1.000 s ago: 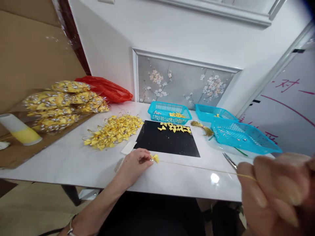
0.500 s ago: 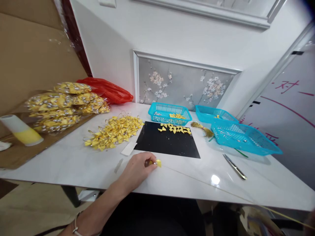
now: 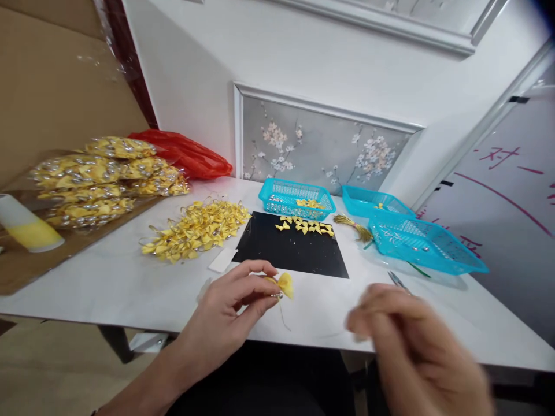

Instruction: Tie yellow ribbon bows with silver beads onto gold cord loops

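Note:
My left hand pinches a small yellow bow piece with a silver bead, held just above the white table near its front edge. A thin gold thread hangs down from the piece. My right hand is low at the right, smeared by motion, so its fingers cannot be read. A black mat lies just beyond my left hand, with several loose yellow pieces along its far edge.
A heap of finished yellow pieces lies left of the mat. Clear bags of them and a red bag sit at far left. Three blue baskets, a gold tassel and a metal tool are on the right.
My right hand came back in from the lower right toward the middle. The long taut thread has gone slack. My left hand lifted the yellow piece slightly and shifted right.

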`<action>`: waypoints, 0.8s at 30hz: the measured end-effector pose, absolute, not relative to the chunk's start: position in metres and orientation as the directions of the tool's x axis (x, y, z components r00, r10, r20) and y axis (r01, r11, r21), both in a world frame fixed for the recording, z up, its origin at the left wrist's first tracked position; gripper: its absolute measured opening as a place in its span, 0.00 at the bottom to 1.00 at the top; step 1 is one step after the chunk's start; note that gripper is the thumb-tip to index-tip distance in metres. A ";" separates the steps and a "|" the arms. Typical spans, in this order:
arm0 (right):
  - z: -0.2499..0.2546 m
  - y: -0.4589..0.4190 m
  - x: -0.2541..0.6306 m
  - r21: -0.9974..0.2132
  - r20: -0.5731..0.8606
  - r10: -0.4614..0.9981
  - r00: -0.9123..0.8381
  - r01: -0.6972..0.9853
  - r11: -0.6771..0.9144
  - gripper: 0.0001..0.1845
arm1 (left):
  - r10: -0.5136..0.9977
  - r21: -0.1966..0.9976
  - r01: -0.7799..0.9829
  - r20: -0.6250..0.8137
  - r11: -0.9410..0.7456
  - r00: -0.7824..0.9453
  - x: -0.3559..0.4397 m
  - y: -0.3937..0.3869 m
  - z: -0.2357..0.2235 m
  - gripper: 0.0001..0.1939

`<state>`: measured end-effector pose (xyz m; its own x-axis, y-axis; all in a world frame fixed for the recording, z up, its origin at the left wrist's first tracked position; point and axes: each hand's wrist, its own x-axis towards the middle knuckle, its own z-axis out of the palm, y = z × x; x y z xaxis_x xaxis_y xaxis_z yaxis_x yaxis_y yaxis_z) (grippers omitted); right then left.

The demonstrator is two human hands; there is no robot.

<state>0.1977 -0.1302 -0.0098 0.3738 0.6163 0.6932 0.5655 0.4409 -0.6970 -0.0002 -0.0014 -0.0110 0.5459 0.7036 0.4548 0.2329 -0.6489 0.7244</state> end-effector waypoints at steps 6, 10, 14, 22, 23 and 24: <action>-0.012 -0.093 0.155 -0.542 0.732 0.667 0.141 0.713 0.445 0.12 | 0.629 0.651 0.177 0.569 -0.738 0.529 0.000 -0.010 -0.003 0.10; -0.016 -0.093 0.153 -0.567 0.715 0.674 0.183 0.715 0.408 0.12 | 0.661 0.714 0.121 0.551 -0.689 0.510 0.001 -0.013 -0.001 0.10; -0.018 -0.094 0.152 -0.595 0.705 0.676 0.215 0.698 0.398 0.11 | 0.771 0.853 0.095 0.410 -0.513 0.487 0.002 -0.014 -0.003 0.06; -0.021 -0.097 0.156 -0.513 0.735 0.652 0.186 0.781 0.357 0.10 | 0.845 0.957 -0.039 0.272 -0.287 0.460 0.003 -0.014 -0.001 0.17; -0.021 -0.098 0.157 -0.487 0.744 0.647 0.167 0.799 0.354 0.11 | 0.849 0.961 -0.040 0.261 -0.274 0.459 0.004 -0.014 -0.001 0.17; -0.021 -0.099 0.157 -0.457 0.755 0.639 0.148 0.817 0.352 0.11 | 0.851 0.964 -0.042 0.250 -0.261 0.461 0.005 -0.014 0.000 0.17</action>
